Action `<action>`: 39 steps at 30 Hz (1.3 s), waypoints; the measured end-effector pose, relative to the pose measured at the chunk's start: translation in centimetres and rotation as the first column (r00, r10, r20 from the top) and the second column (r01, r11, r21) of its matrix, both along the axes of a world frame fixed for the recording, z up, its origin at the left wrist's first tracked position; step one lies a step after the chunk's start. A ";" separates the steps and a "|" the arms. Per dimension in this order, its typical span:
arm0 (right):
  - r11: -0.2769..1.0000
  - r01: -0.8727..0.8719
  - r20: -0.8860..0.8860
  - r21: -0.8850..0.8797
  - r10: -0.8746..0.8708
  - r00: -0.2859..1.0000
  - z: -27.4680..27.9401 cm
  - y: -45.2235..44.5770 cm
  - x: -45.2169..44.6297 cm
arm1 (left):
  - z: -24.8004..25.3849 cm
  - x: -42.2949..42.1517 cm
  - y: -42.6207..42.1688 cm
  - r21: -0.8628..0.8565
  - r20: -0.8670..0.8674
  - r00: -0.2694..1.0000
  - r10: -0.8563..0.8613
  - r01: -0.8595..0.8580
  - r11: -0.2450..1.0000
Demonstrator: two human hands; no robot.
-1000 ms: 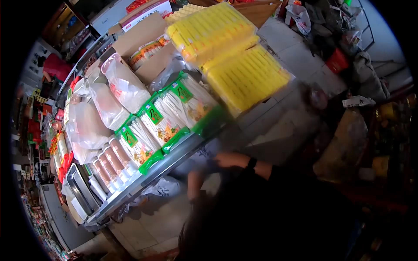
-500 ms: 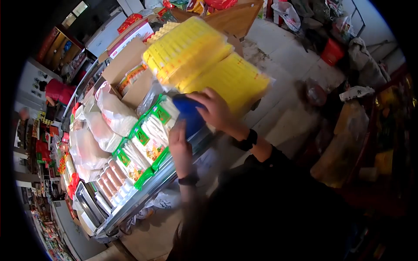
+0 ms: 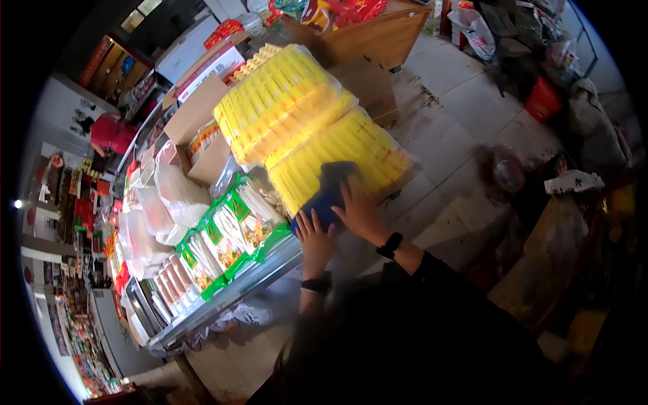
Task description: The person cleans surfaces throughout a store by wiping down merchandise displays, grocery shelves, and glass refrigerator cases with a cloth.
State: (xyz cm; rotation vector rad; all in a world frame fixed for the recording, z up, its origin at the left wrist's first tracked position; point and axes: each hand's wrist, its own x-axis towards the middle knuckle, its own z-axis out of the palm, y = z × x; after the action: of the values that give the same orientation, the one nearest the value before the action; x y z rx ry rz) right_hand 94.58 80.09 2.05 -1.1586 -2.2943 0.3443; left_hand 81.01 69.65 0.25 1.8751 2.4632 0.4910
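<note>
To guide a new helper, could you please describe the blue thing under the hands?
Find the bulky yellow packages. At their near edge, the left hand and right hand touch a dark blue, cloth-like piece. Its dark colour sets it apart from yellow packages and green-edged packs.

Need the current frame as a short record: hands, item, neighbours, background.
left_hand: left hand, fingers spread on dark blue item
right_hand: right hand, open, on same item
item: dark blue item, against yellow packs; type unclear
neighbours: green-edged packs, open cardboard box
background: person in red
</note>
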 end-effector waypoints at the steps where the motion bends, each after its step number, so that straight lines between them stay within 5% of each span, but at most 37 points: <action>1: 1.000 -0.016 -0.015 0.013 0.016 1.000 0.1 0.7 -0.4 | -0.6 -0.2 0.5 0.007 -0.011 0.999 0.036 -0.036 0.999; 17: 0.984 -0.158 0.166 0.077 0.144 0.976 -2.2 13.9 -11.6 | -1.4 -9.5 13.2 -0.122 -0.015 0.979 0.203 -0.203 0.972; 23: 0.958 -0.234 0.453 0.164 0.138 0.881 -0.5 14.8 -12.3 | -1.0 -9.9 13.3 -0.080 -0.013 0.986 0.167 -0.168 0.983; 25: 0.939 -0.249 0.377 0.239 0.146 0.915 0.3 15.3 -10.8 | -0.3 -9.4 12.9 -0.068 -0.024 0.991 0.129 -0.131 0.989; 27: 0.935 -0.355 0.149 0.011 0.349 0.925 1.1 15.4 -7.9 | 0.5 -8.3 12.3 -0.127 -0.024 0.994 0.104 -0.107 0.986; 28: 0.937 -0.340 0.071 0.082 0.335 0.940 0.6 15.0 -6.1 | 0.7 -7.3 11.9 -0.142 -0.031 0.997 0.066 -0.070 0.987; 35: 0.950 -0.205 0.190 -0.237 0.252 0.949 2.9 13.6 9.5 | 2.7 5.4 11.6 -0.235 0.084 0.992 -0.089 0.107 0.966; 39: 0.965 -0.198 0.128 -0.172 0.221 0.967 1.0 15.7 14.1 | 1.8 10.4 14.3 -0.190 0.025 0.994 -0.110 0.113 0.975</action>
State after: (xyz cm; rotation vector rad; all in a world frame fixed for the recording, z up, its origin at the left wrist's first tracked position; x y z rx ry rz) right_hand 108.64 95.82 3.07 -1.0461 -2.5673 0.5466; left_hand 91.38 83.93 2.04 1.9103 2.2863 0.2526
